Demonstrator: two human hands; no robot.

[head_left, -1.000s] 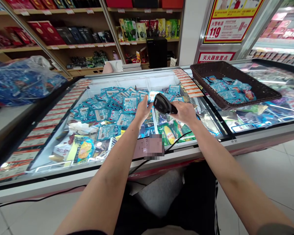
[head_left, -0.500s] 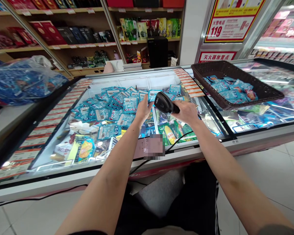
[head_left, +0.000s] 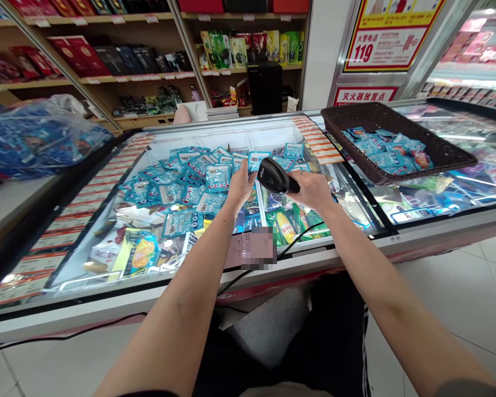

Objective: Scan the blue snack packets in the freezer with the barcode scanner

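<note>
Between the thumb and fingers of my left hand (head_left: 241,184) is a small blue packet (head_left: 257,160), its barcode side facing me. My right hand (head_left: 314,190) is wrapped round the handle of a black barcode scanner (head_left: 273,176). The scanner's head points left at the packet, close to it and covering part of its right side. Beneath both hands, many more blue packets (head_left: 219,177) lie loosely heaped on the glass top of a freezer (head_left: 107,286).
A brown woven basket (head_left: 450,151) with blue packets stands on the right. A clear bag (head_left: 37,138) full of blue packets lies at the left. On the freezer's front edge rests a phone (head_left: 248,248), partly blurred, beside the black cable (head_left: 301,237). Stocked shelves (head_left: 149,77) line the back.
The packet and scanner stay in my hands, facing each other. The whole view has shifted very slightly; nothing else has visibly moved.
</note>
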